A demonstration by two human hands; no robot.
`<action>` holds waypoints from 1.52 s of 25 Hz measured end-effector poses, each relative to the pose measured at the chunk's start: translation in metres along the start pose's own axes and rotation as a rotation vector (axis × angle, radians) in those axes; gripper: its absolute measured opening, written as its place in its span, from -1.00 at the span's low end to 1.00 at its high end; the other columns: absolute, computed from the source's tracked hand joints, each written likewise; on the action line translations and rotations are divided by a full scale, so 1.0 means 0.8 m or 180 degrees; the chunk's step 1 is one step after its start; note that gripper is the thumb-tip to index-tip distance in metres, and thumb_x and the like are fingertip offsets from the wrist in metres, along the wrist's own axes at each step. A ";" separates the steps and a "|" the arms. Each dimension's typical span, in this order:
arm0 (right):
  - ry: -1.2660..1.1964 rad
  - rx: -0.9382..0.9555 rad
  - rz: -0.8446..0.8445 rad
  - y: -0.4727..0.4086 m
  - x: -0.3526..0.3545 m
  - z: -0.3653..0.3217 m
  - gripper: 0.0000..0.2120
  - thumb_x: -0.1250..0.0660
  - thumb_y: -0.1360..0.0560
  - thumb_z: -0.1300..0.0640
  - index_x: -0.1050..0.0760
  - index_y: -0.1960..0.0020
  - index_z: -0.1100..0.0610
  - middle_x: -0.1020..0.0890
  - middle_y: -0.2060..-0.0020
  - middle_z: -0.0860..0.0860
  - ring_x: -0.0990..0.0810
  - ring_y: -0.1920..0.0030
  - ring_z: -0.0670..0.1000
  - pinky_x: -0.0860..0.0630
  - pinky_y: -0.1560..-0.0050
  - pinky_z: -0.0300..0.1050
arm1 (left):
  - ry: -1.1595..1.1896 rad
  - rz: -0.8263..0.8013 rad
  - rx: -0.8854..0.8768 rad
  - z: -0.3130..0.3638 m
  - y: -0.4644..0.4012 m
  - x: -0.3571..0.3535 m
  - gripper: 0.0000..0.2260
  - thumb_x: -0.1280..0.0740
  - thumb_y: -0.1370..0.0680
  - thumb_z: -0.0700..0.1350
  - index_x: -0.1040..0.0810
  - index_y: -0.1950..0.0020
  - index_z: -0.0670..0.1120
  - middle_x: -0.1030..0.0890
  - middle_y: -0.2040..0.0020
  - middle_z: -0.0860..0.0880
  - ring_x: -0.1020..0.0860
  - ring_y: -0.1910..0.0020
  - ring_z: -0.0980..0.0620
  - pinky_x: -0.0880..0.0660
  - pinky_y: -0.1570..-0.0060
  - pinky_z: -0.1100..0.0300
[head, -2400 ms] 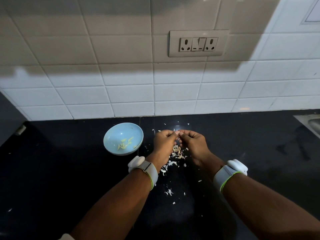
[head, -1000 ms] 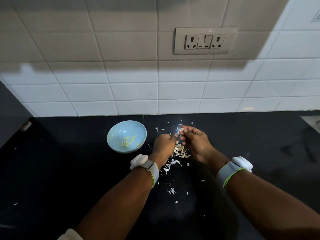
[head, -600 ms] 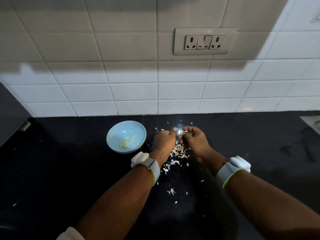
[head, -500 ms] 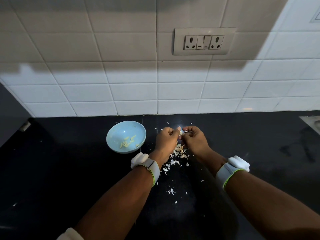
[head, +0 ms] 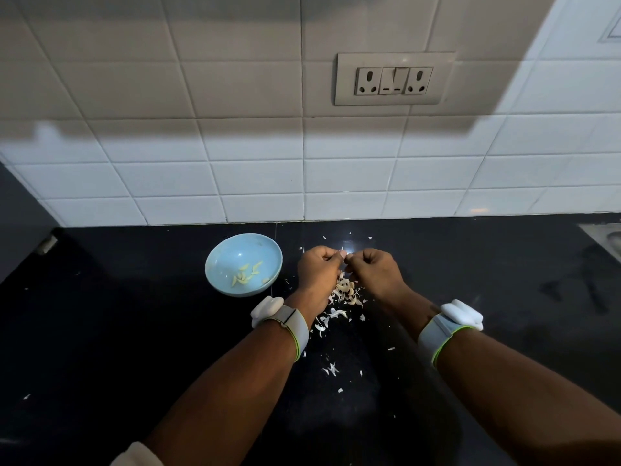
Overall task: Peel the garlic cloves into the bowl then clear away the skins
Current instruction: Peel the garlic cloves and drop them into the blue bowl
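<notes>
1. Both curled tight again: left hand (head: 319,274) and right hand (head: 376,274) pinching one small pale garlic clove (head: 343,254), closer than a second ago.
2. Still peeling above the white papery skins (head: 346,290); round light-blue bowl (head: 215,264) just left, peeled cloves inside.

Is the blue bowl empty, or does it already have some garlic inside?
Not empty. The blue bowl holds a few pale peeled cloves lying loose near the bottom; most of its inside is bare.

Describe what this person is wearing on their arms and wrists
Both forearms are bare. Each wrist carries a pale grey band with a lime-green edge and a rounded white device on top: left wristband, right wristband. A cream sleeve cuff shows near the left elbow.
</notes>
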State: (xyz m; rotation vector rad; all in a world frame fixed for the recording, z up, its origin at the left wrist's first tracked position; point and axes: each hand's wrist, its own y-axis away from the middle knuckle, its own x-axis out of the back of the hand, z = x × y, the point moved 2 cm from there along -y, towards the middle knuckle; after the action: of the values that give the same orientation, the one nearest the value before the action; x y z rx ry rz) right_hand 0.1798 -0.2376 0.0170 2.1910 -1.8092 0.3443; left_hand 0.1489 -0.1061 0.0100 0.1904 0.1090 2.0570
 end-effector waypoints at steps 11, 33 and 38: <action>-0.1517 -0.0833 -0.0110 -0.002 -0.014 -0.012 -0.77 -0.23 -0.55 0.24 -0.50 0.27 0.19 -0.55 0.39 0.15 -0.44 0.45 0.03 -0.33 0.38 -0.10 | 0.1237 -0.0478 0.0689 0.004 0.015 -0.018 -0.86 -0.33 -0.65 -0.20 -0.59 0.09 -0.18 -0.51 0.36 -0.04 -0.45 0.48 0.14 -0.31 0.53 0.30; -0.1301 -0.0294 -0.0319 -0.007 -0.016 0.001 -0.87 -0.35 -0.61 0.33 -0.65 -0.10 0.26 -0.70 0.24 0.14 -0.65 0.28 0.00 -0.64 0.18 -0.16 | 0.0771 -0.0260 0.0380 -0.007 0.007 -0.008 -0.85 -0.29 -0.67 -0.20 -0.55 0.09 -0.16 -0.49 0.39 -0.02 -0.43 0.43 0.10 -0.31 0.51 0.30; -0.1431 -0.0277 -0.0124 -0.002 -0.029 0.003 -0.84 -0.38 -0.60 0.31 -0.65 -0.16 0.27 -0.74 0.10 0.19 -0.69 0.17 0.06 -0.68 0.01 -0.03 | 0.1273 0.0093 0.0808 -0.005 0.015 -0.019 -0.81 -0.26 -0.67 -0.20 -0.48 0.14 -0.07 -0.41 0.41 0.02 -0.35 0.48 0.14 -0.20 0.57 0.37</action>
State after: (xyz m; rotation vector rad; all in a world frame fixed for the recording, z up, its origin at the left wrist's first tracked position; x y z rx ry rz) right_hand 0.1773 -0.2170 0.0064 2.3743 -1.9442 -0.2547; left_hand 0.1445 -0.1253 0.0065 -0.0676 0.6178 2.0825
